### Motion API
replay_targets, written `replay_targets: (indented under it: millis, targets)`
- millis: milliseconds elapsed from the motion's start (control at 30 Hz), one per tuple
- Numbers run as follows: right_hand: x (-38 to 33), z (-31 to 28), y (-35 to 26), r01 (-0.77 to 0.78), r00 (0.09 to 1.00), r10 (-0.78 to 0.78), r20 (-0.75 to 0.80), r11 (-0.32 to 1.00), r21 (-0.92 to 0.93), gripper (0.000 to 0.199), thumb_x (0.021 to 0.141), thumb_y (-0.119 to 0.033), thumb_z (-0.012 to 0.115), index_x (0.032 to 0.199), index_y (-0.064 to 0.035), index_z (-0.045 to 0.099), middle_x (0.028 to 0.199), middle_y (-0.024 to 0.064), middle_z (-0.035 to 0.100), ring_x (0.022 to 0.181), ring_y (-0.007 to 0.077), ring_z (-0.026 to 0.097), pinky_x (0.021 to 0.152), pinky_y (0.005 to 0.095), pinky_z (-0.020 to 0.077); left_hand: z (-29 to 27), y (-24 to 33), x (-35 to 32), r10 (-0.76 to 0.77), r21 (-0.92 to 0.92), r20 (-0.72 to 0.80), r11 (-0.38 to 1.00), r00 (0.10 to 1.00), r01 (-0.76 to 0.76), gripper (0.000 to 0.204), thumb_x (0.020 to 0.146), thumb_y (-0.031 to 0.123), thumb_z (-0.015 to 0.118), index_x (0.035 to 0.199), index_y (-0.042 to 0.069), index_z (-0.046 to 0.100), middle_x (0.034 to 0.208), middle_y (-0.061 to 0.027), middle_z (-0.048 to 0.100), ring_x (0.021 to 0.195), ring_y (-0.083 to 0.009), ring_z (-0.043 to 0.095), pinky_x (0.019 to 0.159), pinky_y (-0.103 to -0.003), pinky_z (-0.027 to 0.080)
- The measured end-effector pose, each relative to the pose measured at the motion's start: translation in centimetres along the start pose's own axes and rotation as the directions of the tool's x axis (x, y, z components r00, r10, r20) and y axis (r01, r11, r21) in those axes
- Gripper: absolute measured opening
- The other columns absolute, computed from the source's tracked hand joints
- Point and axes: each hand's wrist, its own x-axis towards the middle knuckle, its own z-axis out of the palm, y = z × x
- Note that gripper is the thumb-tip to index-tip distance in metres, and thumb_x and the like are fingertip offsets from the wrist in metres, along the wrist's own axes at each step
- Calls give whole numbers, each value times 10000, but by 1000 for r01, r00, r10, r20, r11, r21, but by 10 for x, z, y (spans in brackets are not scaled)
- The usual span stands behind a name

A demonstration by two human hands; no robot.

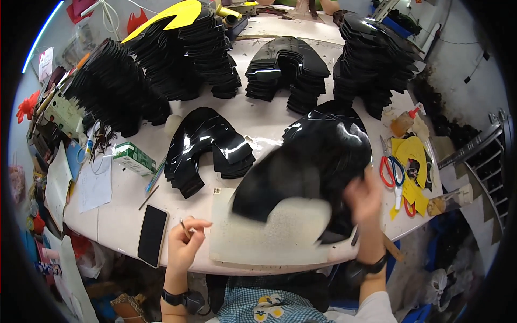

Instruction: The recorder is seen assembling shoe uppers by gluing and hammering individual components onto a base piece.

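Note:
A glossy black horseshoe-shaped piece (269, 177) hangs tilted and blurred by motion over a pale cutting board (242, 245) at the table's front. My right hand (365, 198), smeared by movement, grips its right side; the fingertips do not show clearly. Behind it stands a stack of like black pieces (334, 121). To the left of the board is my left hand (186, 242), fingers curled, with a small brownish thing across them that I cannot make out. Another low stack of black pieces (207, 142) lies beyond my left hand.
Tall black stacks (118, 86) line the back, one topped by a yellow template (172, 19). A phone (153, 236), a green box (134, 158) and paper (96, 183) lie left. Scissors (398, 175) and yellow pieces (412, 188) lie right. A metal rack (484, 161) stands beyond.

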Motion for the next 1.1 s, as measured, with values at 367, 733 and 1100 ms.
replay_targets:
  millis: [367, 733, 1100]
  targets:
    - [1, -10, 40, 401, 916, -269, 299, 663, -632, 488, 791, -290, 592, 1157, 17, 492, 1214, 174, 473, 1162, 349, 409, 962, 432, 309, -43, -30, 77, 56, 397, -314, 915, 948, 77, 168, 831, 153, 602, 865, -5, 645, 718, 10, 597, 643, -49, 474, 590, -195, 366]
    - [-144, 34, 3, 79, 526, -265, 808, 961, 263, 387, 789, -279, 622, 1083, -33, 574, 1173, 120, 548, 1053, 250, 552, 856, 335, 470, -77, -57, 184, 404, 892, -344, 423, 847, 160, 398, 823, 375, 556, 879, -11, 637, 877, -200, 609, 832, -366, 575, 739, -406, 446]
    - [-114, 50, 1, 358, 759, -219, 613, 927, -112, 169, 724, -146, 675, 853, -46, 630, 874, 94, 644, 735, 216, 632, 620, 284, 502, -67, -47, 174, 339, 910, -314, 373, 887, 180, 468, 779, 459, 588, 957, 29, 632, 947, -150, 563, 826, -346, 584, 713, -414, 465]
